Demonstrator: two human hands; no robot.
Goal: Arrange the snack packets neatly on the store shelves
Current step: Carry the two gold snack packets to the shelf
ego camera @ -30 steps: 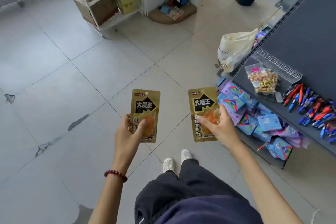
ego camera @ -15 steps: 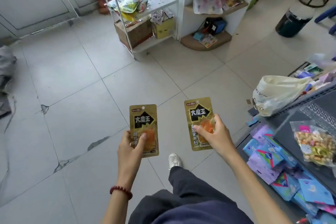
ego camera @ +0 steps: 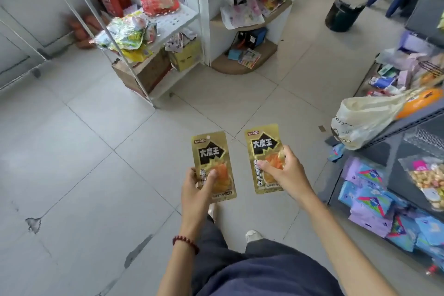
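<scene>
Gold foil packets, one per hand, hang above the tiled floor (ego camera: 84,151), not yet on any shelf. My left hand (ego camera: 195,190) grips the left packet (ego camera: 212,151) by its lower half, thumb on the face. My right hand (ego camera: 283,170) grips the right packet (ego camera: 263,144) at mid-height. Both sets of fingers (ego camera: 263,164) are closed on foil. The packets stand upright, side by side, print toward me, presumably so the labels can be matched. The white rack (ego camera: 177,17) ahead holds loose snack bags (ego camera: 125,33) and is the likely destination.
</scene>
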